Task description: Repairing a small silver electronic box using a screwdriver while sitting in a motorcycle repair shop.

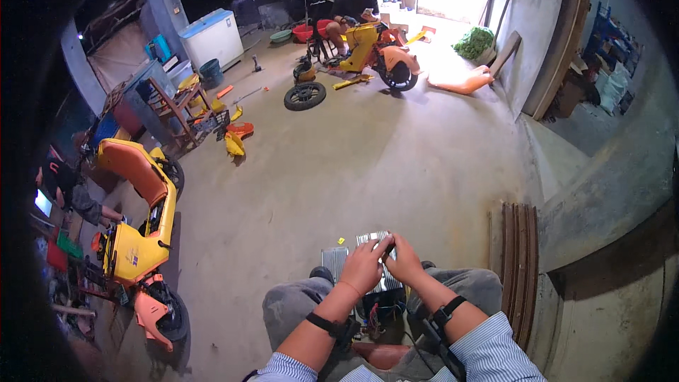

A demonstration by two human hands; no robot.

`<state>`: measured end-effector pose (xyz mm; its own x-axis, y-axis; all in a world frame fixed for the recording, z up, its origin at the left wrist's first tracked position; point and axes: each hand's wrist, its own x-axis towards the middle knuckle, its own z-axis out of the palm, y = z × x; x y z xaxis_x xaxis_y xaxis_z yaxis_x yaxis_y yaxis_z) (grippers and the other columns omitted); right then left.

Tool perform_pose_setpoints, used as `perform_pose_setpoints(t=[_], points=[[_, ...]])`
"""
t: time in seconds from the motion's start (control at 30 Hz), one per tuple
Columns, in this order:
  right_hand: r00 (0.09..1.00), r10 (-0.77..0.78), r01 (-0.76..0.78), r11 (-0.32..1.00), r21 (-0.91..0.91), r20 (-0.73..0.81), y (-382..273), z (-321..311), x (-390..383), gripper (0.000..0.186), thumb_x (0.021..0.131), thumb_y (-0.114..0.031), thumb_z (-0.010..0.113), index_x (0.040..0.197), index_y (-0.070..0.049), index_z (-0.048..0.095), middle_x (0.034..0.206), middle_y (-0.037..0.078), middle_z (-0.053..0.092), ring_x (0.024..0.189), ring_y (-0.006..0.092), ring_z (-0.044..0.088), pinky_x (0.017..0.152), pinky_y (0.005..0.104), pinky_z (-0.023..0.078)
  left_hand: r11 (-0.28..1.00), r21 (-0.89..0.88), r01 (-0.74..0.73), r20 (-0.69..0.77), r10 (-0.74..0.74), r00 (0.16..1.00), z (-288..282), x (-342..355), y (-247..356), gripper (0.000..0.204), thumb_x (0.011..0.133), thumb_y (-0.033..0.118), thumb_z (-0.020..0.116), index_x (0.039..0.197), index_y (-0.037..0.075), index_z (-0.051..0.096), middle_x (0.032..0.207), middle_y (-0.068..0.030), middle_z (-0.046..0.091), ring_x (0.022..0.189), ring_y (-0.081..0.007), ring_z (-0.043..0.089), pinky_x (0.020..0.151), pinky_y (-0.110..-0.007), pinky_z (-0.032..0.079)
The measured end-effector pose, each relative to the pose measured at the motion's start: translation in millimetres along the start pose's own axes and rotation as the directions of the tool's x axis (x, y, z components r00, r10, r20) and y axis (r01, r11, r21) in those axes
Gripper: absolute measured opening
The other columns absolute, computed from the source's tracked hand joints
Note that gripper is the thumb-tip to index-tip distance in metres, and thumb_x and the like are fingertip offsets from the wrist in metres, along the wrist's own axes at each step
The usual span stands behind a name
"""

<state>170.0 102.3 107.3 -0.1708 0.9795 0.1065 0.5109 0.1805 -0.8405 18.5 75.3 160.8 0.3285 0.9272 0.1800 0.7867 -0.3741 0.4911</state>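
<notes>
Between my knees stand silver finned metal boxes; one finned box [334, 260] is at the left, and another finned box [387, 281] lies under my hands. Bundled wires [373, 322] hang below the nearer one. My left hand [364, 265] reaches over its top with fingers bent toward the right. Meeting it there, my right hand [404, 260] has its fingers pressed together at the left fingertips. A small dark thing seems to sit between the fingers, too hidden to name. Black straps circle both forearms.
A yellow scooter [145, 240] stands at the left, near another person. Further back a person sits behind a partly stripped yellow scooter [362, 49], with a loose wheel [305, 96] on the floor. Brown metal lengths [520, 269] lie at my right along the wall.
</notes>
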Motion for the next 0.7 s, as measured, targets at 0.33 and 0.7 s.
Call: perform_pose_setpoints(t=[0.33, 0.7], points=[[1.000, -0.018, 0.018, 1.000, -0.015, -0.013, -5, -7, -2, 0.042, 0.088, -0.016, 0.060, 0.127, -0.005, 0.050, 0.119, 0.020, 0.059, 0.111, 0.0372, 0.056, 0.094, 0.0431, 0.045, 0.996, -0.060, 0.072, 0.029, -0.070, 0.997, -3, 2, -2, 0.074, 0.073, 0.003, 0.060, 0.141, 0.023, 0.041, 0.103, -0.0137, 0.059, 0.095, -0.0360, 0.060, 0.080, -0.046, 0.052], [0.997, -0.005, 0.012, 0.995, 0.095, -0.072, -16, -18, 2, 0.045, 0.083, -0.019, 0.071, 0.120, -0.001, 0.054, 0.108, 0.016, 0.064, 0.107, 0.0274, 0.061, 0.090, 0.0390, 0.049, 0.996, -0.037, 0.086, 0.029, -0.085, 0.996, -12, 5, 2, 0.065, 0.078, -0.003, 0.049, 0.139, 0.021, 0.047, 0.116, -0.0117, 0.060, 0.102, -0.0346, 0.059, 0.087, -0.042, 0.050]])
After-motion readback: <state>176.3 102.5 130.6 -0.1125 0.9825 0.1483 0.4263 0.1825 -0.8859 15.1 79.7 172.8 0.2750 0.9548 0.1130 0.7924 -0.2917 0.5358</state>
